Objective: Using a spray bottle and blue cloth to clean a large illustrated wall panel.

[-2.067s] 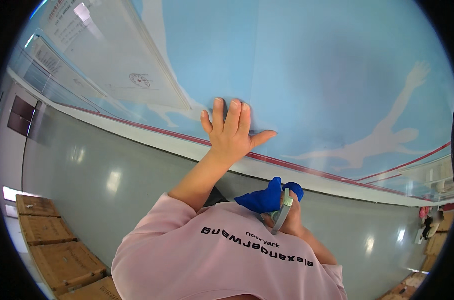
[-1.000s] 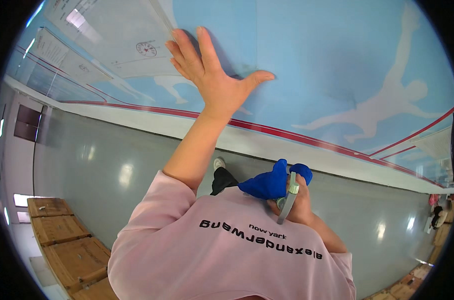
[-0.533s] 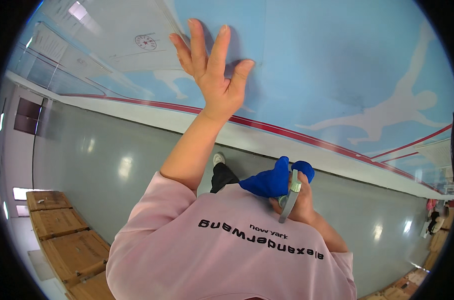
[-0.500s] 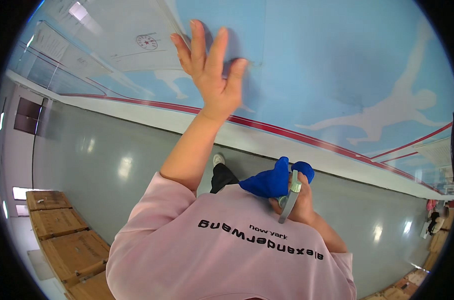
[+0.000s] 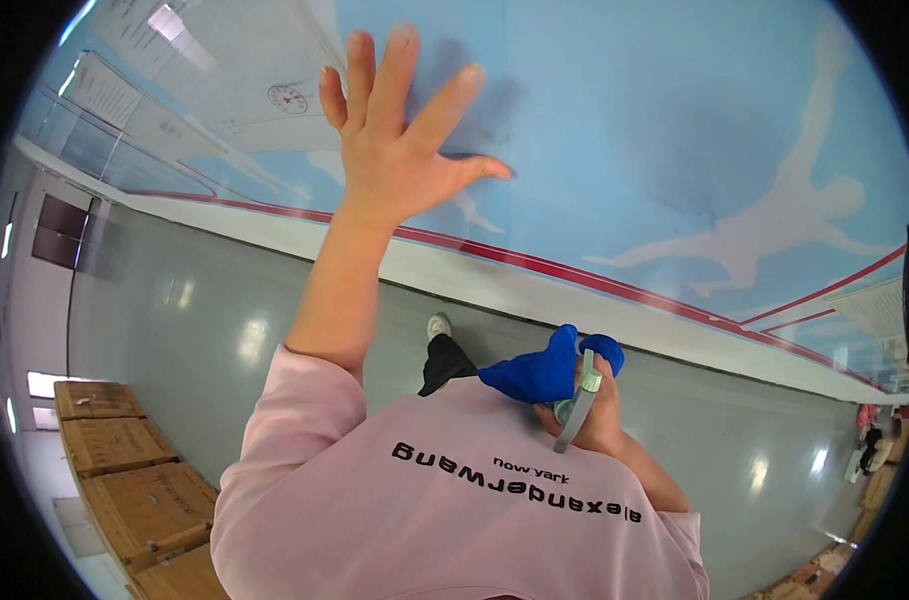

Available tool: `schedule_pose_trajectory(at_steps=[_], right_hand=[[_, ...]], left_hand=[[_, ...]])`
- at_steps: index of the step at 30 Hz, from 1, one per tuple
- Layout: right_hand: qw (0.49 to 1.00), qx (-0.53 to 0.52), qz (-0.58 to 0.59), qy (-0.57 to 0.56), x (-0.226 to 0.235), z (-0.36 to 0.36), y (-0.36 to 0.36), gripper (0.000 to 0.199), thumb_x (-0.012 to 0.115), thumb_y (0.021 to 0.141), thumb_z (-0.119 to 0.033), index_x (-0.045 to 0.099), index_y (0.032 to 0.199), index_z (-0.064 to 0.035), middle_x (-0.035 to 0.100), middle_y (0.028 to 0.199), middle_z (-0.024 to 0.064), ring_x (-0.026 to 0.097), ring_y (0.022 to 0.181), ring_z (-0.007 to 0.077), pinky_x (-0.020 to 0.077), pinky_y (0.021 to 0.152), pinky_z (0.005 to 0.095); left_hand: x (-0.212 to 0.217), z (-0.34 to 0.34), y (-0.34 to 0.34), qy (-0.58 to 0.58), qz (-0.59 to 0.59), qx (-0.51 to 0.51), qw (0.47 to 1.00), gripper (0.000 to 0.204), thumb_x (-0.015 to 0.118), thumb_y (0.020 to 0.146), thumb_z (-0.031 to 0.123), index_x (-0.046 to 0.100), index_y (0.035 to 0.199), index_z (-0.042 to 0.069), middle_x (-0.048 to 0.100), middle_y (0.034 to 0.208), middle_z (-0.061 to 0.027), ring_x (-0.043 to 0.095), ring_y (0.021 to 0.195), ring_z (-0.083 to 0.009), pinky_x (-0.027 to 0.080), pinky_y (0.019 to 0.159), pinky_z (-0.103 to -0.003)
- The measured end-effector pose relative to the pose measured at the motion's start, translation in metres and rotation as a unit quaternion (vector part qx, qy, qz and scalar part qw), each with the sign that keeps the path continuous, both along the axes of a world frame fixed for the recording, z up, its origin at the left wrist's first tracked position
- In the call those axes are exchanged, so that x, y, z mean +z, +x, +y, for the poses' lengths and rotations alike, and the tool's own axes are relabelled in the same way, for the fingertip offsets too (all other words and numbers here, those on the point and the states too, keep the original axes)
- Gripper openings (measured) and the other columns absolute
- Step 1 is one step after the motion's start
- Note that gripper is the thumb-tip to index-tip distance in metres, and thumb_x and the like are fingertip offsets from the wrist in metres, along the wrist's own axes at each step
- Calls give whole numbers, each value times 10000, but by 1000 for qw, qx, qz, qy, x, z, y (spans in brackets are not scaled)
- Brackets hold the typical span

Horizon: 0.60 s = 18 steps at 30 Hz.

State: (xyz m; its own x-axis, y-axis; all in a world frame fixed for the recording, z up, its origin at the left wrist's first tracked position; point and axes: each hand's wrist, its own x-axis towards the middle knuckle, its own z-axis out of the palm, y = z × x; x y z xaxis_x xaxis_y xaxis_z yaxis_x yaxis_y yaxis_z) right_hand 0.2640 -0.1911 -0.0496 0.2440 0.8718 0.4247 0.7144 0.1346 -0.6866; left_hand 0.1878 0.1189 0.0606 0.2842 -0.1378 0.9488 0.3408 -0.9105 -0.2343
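My left hand [image 5: 394, 165] is raised in front of the pale blue wall panel [image 5: 614, 130], its fingers spread wide and holding nothing. Its shadow falls on the panel beside the fingers; whether the fingertips touch the surface I cannot tell. Close to my chest, my right hand [image 5: 601, 415] is closed round a bunched blue cloth [image 5: 534, 375], part of which sticks out past the fingers on the far side. A grey curved strip with a pale green piece [image 5: 589, 382] lies across this hand; its kind I cannot make out.
A red stripe [image 5: 544, 268] and a white skirting run along the lower wall. White figures [image 5: 824, 205] are printed on the panel. Brown wooden crates [image 5: 139, 505] stand at the left on the grey floor [image 5: 304, 290]. More boxes and items are at the far right.
My left hand has moved a little to the left, and its fingers and thumb have spread wider. My right hand keeps the blue cloth in nearly the same place.
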Motion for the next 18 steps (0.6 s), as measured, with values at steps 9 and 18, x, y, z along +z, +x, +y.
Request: schedule_pose_trajectory(at_steps=[9,18], right_hand=[[998,34,43,-17,-22,17,7,416,765,481,-88,635,877,-101,583,831,82,529,802,291,398,679,393],[999,52,7,3,-17,19,1,420,774,473,-92,632,868,-99,589,846,94,529,818,302,400,685,398]], left_hand=[[15,-6,0,-1,73,27,997,828,712,565,675,605,1196,149,309,1452,-162,224,1356,-381,191,1057,-503],[17,6,-4,2,65,-28,998,672,687,675,587,639,1150,115,462,1352,-158,302,1327,-341,272,1029,-412]])
